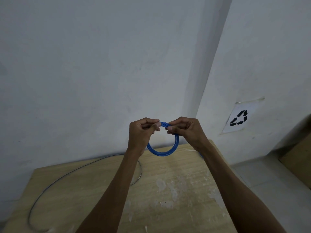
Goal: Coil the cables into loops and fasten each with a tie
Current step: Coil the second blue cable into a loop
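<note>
A blue cable, coiled into a round loop of several turns, hangs in the air above the far edge of the wooden table. My left hand pinches the top of the loop from the left. My right hand pinches the top from the right, thumb and fingers curled round the strands. A grey cable lies uncoiled in a wide curve across the table's left side. A thin white strip, possibly a tie, lies on the table by my right wrist.
White walls meet in a corner behind the table. A paper sheet with a recycling symbol is taped low on the right wall. A cardboard box stands on the floor at the right. A bit of blue cable shows beside my right forearm.
</note>
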`<state>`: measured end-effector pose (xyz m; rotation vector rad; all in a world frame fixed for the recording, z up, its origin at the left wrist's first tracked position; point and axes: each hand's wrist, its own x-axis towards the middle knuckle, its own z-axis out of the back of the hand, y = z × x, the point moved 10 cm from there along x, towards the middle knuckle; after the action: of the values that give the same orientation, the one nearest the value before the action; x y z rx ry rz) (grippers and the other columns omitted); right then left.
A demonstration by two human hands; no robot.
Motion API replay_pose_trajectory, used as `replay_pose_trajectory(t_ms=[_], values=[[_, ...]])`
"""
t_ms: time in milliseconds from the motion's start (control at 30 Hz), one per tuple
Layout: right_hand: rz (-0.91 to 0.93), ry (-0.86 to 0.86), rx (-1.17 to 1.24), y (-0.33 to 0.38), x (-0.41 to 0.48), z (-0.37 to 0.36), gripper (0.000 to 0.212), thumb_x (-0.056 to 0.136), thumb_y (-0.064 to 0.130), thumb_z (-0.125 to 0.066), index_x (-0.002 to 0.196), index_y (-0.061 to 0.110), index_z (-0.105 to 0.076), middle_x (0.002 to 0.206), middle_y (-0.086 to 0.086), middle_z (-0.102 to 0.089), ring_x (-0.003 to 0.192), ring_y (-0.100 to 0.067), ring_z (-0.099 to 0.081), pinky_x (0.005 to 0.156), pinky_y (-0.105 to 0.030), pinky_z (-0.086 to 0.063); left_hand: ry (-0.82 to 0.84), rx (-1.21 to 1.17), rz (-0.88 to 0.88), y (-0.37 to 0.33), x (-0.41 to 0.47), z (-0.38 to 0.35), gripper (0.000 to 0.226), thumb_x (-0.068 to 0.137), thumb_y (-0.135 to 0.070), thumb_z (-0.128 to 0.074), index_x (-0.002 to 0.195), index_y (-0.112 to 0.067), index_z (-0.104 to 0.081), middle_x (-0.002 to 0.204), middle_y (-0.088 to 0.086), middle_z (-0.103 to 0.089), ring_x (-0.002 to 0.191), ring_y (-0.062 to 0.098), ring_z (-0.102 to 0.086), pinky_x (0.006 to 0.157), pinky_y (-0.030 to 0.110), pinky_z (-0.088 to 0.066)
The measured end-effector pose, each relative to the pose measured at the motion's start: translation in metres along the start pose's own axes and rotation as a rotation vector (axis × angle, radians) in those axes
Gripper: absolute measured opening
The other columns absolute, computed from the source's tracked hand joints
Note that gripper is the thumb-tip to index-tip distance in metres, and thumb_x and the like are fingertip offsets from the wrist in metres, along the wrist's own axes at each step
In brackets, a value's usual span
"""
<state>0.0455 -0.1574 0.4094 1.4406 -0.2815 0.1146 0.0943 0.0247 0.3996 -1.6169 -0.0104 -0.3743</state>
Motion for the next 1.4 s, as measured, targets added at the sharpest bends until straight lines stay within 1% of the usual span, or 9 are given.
replay_pose_trajectory(t_ms=[100,233,367,600,767,900,1000,1167,1400], values=[[0.022,-0.013,-0.001,0.001,0.002,-0.001,0.013,0.085,0.001,-0.076,0.098,-0.001,-0.074,0.092,-0.017,-0.079,0.082,-0.032,-0.078,0.077,-0.031,-0.062,0.000,-0.013,0.013,0.001,-0.001,0.000,0.010,0.090,-0.006,-0.075,0.098,-0.011,-0.077,0.081,0.005,-0.079,0.072,0.014,-0.072,0.067,0.024,-0.053],[0.030,-0.032,-0.015,0.003,0.005,0.000,0.012,0.084,0.000,-0.077,0.097,0.001,-0.076,0.089,-0.014,-0.080,0.080,-0.032,-0.078,0.077,-0.033,-0.062,0.000,-0.056,0.053,0.008,-0.004,0.001,0.026,0.093,-0.010,-0.073,0.118,-0.013,-0.075,0.077,0.000,-0.076,0.068,0.008,-0.063,0.066,0.023,-0.052],[0.029,-0.025,-0.058,0.002,0.005,0.001,0.015,0.084,0.001,-0.077,0.099,-0.004,-0.077,0.086,-0.013,-0.079,0.077,-0.029,-0.078,0.074,-0.029,-0.061,0.052,0.052,0.013,0.008,-0.003,0.000,0.017,0.096,-0.018,-0.070,0.110,-0.013,-0.079,0.079,-0.002,-0.078,0.070,0.019,-0.065,0.065,0.025,-0.051],[0.019,-0.007,-0.074,0.000,0.004,-0.005,0.015,0.086,0.003,-0.076,0.099,-0.003,-0.078,0.086,-0.015,-0.079,0.074,-0.027,-0.077,0.075,-0.029,-0.061,-0.016,0.133,-0.113,0.001,-0.008,0.000,0.013,0.098,-0.011,-0.066,0.101,-0.001,-0.074,0.083,0.007,-0.079,0.067,0.006,-0.070,0.061,0.015,-0.049],[-0.042,0.003,0.036,-0.009,-0.003,-0.017,0.020,0.091,0.005,-0.071,0.108,-0.004,-0.074,0.096,-0.015,-0.079,0.079,-0.028,-0.077,0.076,-0.029,-0.062,-0.142,0.137,-0.137,0.005,-0.013,0.009,0.008,0.098,-0.010,-0.067,0.093,-0.007,-0.074,0.079,0.001,-0.077,0.068,0.016,-0.072,0.061,0.026,-0.054],[-0.092,0.029,0.103,-0.021,-0.010,-0.032,0.020,0.090,-0.002,-0.071,0.109,-0.005,-0.073,0.096,-0.017,-0.079,0.085,-0.033,-0.078,0.080,-0.031,-0.063,-0.159,0.068,-0.040,0.021,-0.027,0.023,0.011,0.097,-0.007,-0.066,0.093,-0.003,-0.075,0.075,0.002,-0.077,0.053,0.004,-0.057,0.053,0.018,-0.045],[-0.142,0.066,0.133,-0.034,-0.020,-0.052,0.021,0.089,-0.004,-0.071,0.110,-0.006,-0.073,0.095,-0.017,-0.079,0.084,-0.032,-0.078,0.077,-0.029,-0.063,-0.166,-0.033,0.077,0.042,-0.046,0.039,0.012,0.098,-0.006,-0.066,0.096,0.002,-0.074,0.075,0.006,-0.076,0.048,0.006,-0.044,0.050,0.019,-0.039],[-0.261,0.133,0.195,-0.070,-0.048,-0.095,0.027,0.091,0.001,-0.071,0.118,-0.001,-0.072,0.106,-0.017,-0.078,0.096,-0.034,-0.077,0.087,-0.032,-0.061,-0.256,0.018,0.144,0.070,-0.081,0.076,0.012,0.097,-0.008,-0.067,0.095,0.001,-0.074,0.079,0.015,-0.076,0.051,0.000,-0.056,0.058,0.015,-0.042],[-0.353,0.090,0.278,-0.119,-0.085,-0.143,0.025,0.087,-0.003,-0.073,0.112,-0.002,-0.073,0.102,-0.021,-0.077,0.092,-0.035,-0.077,0.088,-0.036,-0.062,-0.263,0.069,0.225,0.112,-0.127,0.118,0.011,0.096,-0.005,-0.067,0.094,0.003,-0.074,0.078,0.016,-0.075,0.051,-0.001,-0.058,0.057,0.015,-0.043]])
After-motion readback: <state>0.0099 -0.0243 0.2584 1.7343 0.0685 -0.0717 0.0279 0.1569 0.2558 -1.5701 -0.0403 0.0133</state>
